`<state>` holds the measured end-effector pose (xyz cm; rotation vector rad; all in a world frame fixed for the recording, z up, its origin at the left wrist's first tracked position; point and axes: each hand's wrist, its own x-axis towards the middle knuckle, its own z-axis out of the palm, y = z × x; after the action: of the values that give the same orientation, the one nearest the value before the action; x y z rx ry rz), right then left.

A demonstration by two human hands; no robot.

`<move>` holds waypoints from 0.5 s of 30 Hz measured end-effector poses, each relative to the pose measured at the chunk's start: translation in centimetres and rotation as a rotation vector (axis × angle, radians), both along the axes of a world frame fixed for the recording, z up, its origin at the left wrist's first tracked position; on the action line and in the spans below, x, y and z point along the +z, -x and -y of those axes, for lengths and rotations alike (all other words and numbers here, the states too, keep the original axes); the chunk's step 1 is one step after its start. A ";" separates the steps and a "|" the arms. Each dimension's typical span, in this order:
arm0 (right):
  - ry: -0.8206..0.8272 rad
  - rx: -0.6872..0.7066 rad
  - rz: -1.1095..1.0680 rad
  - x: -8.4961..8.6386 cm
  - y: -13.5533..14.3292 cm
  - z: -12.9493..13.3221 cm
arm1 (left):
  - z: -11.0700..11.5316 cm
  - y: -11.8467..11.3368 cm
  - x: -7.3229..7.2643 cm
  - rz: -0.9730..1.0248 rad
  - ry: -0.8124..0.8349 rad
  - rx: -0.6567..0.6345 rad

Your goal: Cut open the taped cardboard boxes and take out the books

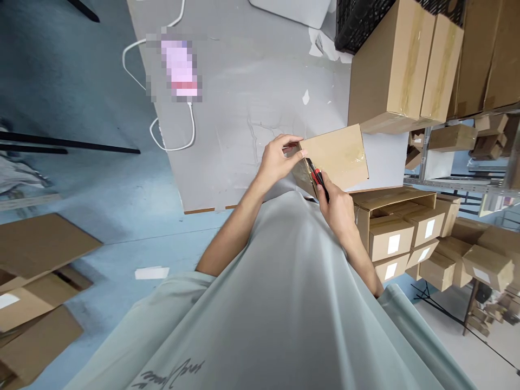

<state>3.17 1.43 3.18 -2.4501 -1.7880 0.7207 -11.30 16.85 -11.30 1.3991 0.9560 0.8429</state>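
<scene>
A small brown cardboard box [335, 149] rests at the near edge of the grey table, a strip of shiny tape on its right end. My left hand [280, 157] grips the box's upper left corner, thumb on top and fingers along the far side. In my right hand [338, 205] is a black and red utility knife [318, 176], its tip at the box's left edge beside my left thumb. The side of the box facing left is partly in shadow, and I cannot tell how deep the blade sits.
Two large taped cartons [400, 65] and a black crate [359, 24] stand at the table's right. A blurred-out phone [179, 67] with a white cable [193, 127] lies at the left. Right of me, an open carton [394, 200] holds several labelled boxes. Flattened cardboard [49, 244] lies lower left.
</scene>
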 end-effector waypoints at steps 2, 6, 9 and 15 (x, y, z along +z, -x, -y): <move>0.029 0.014 0.048 0.2 0.4 0.0 | 0.0 0.0 0.0 -0.003 -0.002 -0.002; 0.117 -0.004 0.173 0.4 2.2 -0.8 | 0.1 -0.2 0.2 -0.020 -0.002 0.009; 0.202 0.003 0.255 0.7 3.5 -1.7 | 0.4 -0.4 0.3 -0.045 -0.006 0.038; 0.266 0.140 0.348 2.2 2.8 0.3 | 1.2 -1.1 0.4 -0.101 -0.011 0.110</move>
<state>0.37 1.14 5.42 -2.7887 -2.1257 0.6036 -10.24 15.67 -10.91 1.4190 1.1155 0.8666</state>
